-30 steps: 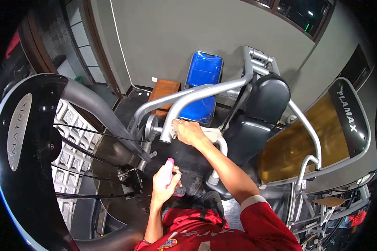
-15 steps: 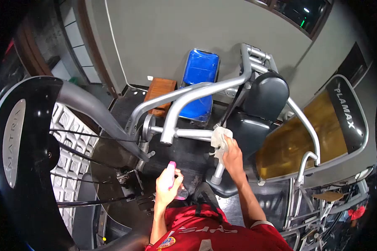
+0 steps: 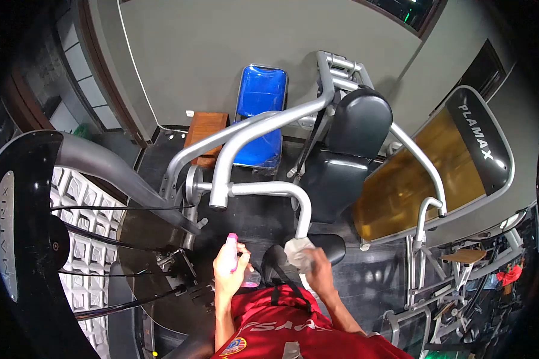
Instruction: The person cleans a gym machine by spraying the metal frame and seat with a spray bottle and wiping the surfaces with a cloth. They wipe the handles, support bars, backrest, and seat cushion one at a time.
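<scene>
two sets of fingers are mine, and both hold something. the fingers of my left hand (image 3: 229, 270) are bent and wrapped around a spray bottle (image 3: 230, 254), with its pink top poking up and its see-through bottom showing by my palm. the fingers of my right hand (image 3: 318, 272) are curled in and pinch a light, crumpled cloth (image 3: 298, 253). they look blurry, so i cannot tell how each one sits. the cloth is at the low end of a bent silver bar (image 3: 304, 212), and it looks like it touches the bar. my two hands are apart, both in front of my red shirt (image 3: 281, 320).

just beside the cloth is a small black pad (image 3: 334, 248). up past the bar is a big black seat (image 3: 336, 182) with a black back pad (image 3: 360, 122) that leans a bit. a long silver arm (image 3: 263, 127) curves over the bent bar. farther off, a blue chair (image 3: 262, 93) is next to a brown wooden box (image 3: 207, 133), near the gray wall (image 3: 203, 60).

on my left is a tall black machine part (image 3: 27, 251) that says matrix, and some black cables (image 3: 108, 239) run out from it. on my right is a shiny gold and black panel (image 3: 425, 179) that says plamax.
</scene>
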`<state>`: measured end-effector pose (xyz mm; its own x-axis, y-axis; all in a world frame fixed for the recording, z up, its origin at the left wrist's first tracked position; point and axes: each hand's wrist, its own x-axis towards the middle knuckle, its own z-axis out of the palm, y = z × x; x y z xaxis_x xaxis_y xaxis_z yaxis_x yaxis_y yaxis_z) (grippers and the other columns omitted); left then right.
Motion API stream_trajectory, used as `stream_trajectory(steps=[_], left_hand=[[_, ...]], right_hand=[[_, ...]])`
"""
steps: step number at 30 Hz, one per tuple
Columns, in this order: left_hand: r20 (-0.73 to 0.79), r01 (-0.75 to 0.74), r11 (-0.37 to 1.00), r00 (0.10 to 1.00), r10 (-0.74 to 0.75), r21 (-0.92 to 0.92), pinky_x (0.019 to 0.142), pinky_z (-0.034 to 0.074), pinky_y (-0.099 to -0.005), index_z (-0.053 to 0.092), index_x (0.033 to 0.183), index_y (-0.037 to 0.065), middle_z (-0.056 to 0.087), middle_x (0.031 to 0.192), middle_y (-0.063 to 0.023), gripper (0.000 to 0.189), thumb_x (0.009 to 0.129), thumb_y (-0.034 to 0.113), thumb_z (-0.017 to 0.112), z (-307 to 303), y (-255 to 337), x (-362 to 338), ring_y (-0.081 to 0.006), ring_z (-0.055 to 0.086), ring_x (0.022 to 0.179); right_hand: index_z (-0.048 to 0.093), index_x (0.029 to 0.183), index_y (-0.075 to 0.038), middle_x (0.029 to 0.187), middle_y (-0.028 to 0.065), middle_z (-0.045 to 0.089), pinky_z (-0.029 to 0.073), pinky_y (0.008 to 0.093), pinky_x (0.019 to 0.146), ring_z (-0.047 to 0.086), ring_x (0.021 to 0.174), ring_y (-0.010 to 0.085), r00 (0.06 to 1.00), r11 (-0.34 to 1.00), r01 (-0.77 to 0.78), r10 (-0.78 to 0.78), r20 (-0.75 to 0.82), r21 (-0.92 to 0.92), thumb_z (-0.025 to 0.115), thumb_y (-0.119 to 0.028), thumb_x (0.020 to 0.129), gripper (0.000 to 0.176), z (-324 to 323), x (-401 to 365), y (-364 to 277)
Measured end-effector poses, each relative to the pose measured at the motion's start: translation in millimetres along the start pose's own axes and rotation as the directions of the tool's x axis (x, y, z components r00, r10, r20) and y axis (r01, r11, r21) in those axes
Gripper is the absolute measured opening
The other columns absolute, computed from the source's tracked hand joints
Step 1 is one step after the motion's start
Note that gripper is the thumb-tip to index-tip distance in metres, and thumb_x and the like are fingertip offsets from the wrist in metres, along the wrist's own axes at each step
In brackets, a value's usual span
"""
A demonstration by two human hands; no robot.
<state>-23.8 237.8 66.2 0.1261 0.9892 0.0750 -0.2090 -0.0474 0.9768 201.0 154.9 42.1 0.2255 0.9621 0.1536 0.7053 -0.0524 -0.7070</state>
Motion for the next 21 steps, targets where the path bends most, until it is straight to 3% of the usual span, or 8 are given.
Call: stream_trajectory(steps=[4, 6, 8, 10, 13, 18, 20, 21], left_hand=[[0.016, 0.02, 1.0, 1.0, -0.021, 0.024, 0.052, 0.051, -0.0243, 0.055, 0.101, -0.004, 0.059, 0.078, -0.006, 0.019, 0.086, 0.005, 0.063, 5.5, 4.8, -2.9, -0.0101, 0.058, 0.058], [0.047, 0.014, 0.999, 0.999, -0.016, 0.049, 0.052, 0.052, -0.0258, 0.054, 0.104, -0.004, 0.058, 0.082, -0.0077, 0.023, 0.086, 0.008, 0.062, 7.2, 3.0, -5.3, -0.0117, 0.059, 0.061], [0.082, -0.005, 0.997, 0.997, -0.001, 0.071, 0.052, 0.054, -0.0273, 0.053, 0.107, -0.004, 0.057, 0.087, -0.0094, 0.026, 0.087, 0.01, 0.061, 9.6, 2.1, -4.6, -0.0133, 0.059, 0.065], [0.056, 0.014, 0.999, 0.998, -0.016, 0.033, 0.052, 0.051, -0.0247, 0.054, 0.1, -0.004, 0.058, 0.078, -0.0059, 0.019, 0.086, 0.005, 0.062, 11.5, 1.1, -5.3, -0.0106, 0.058, 0.057], [-0.004, 0.014, 1.0, 1.0, -0.014, -0.002, 0.052, 0.051, -0.0257, 0.054, 0.101, -0.004, 0.058, 0.083, -0.0073, 0.02, 0.086, 0.005, 0.062, 7.8, -3.8, -4.4, -0.0114, 0.059, 0.057], [-0.047, -0.032, 0.999, 0.998, 0.034, 0.031, 0.051, 0.052, -0.0264, 0.054, 0.102, -0.004, 0.058, 0.087, -0.0082, 0.021, 0.085, 0.005, 0.063, 0.3, -3.3, -0.7, -0.0126, 0.059, 0.056], [-0.043, -0.034, 0.999, 0.998, 0.034, 0.012, 0.051, 0.051, -0.0264, 0.054, 0.102, -0.004, 0.058, 0.087, -0.0079, 0.021, 0.085, 0.005, 0.063, 1.4, -5.0, -1.0, -0.0126, 0.059, 0.056], [-0.031, -0.026, 0.999, 0.999, 0.027, 0.024, 0.051, 0.052, -0.0264, 0.054, 0.102, -0.004, 0.058, 0.086, -0.0078, 0.021, 0.085, 0.005, 0.063, 2.0, -6.0, -1.8, -0.0127, 0.059, 0.056]], right_hand=[[0.054, 0.112, -0.001, 0.1, 0.0107, 0.063, 0.05, 0.0318, 0.078, 0.061, 0.086, 0.0208, 0.922, 0.809, -0.163, 0.329, -0.205, 0.565, 0.046, -0.004, 0.083, 0.03, 23.0, 25.6, 71.6], [0.052, 0.117, 0.0, 0.102, 0.0111, 0.062, 0.051, 0.0323, 0.077, 0.062, 0.087, 0.021, 0.897, 0.333, -0.286, 0.422, 0.129, 0.898, 0.044, -0.017, 0.092, 0.032, 18.4, 48.9, 64.5], [0.05, 0.122, -0.001, 0.102, 0.0125, 0.062, 0.052, 0.0388, 0.078, 0.063, 0.086, 0.0229, 0.768, 0.136, -0.506, 0.52, 0.374, 0.852, 0.048, -0.025, 0.093, 0.037, 22.6, 78.4, 70.9], [0.052, 0.118, -0.001, 0.094, 0.0132, 0.062, 0.052, 0.044, 0.075, 0.063, 0.079, 0.0249, 0.687, -0.251, -0.626, 0.271, 0.674, 0.739, 0.053, -0.024, 0.09, 0.036, 22.7, 88.0, 41.7], [0.053, 0.116, -0.002, 0.087, 0.0126, 0.061, 0.052, 0.043, 0.072, 0.062, 0.073, 0.0256, 0.778, -0.272, -0.622, -0.113, 0.618, 0.734, 0.056, -0.026, 0.088, 0.037, 47.3, 90.4, 65.8], [0.055, 0.11, -0.003, 0.083, 0.0129, 0.061, 0.052, 0.0389, 0.069, 0.061, 0.07, 0.0243, 0.798, -0.25, -0.6, -0.117, 0.591, 0.76, 0.051, -0.035, 0.09, 0.038, 41.8, 84.6, 56.1], [0.055, 0.106, -0.003, 0.085, 0.0134, 0.062, 0.052, 0.0356, 0.067, 0.061, 0.072, 0.0238, 0.761, 0.014, -0.628, 0.224, 0.609, 0.778, 0.047, -0.037, 0.092, 0.038, 28.8, 81.8, 45.8], [0.056, 0.107, -0.004, 0.087, 0.0113, 0.063, 0.051, 0.0326, 0.065, 0.062, 0.074, 0.0218, 0.8, 0.071, -0.595, 0.141, 0.583, 0.801, 0.044, -0.036, 0.094, 0.037, 34.1, 81.8, 53.8]])
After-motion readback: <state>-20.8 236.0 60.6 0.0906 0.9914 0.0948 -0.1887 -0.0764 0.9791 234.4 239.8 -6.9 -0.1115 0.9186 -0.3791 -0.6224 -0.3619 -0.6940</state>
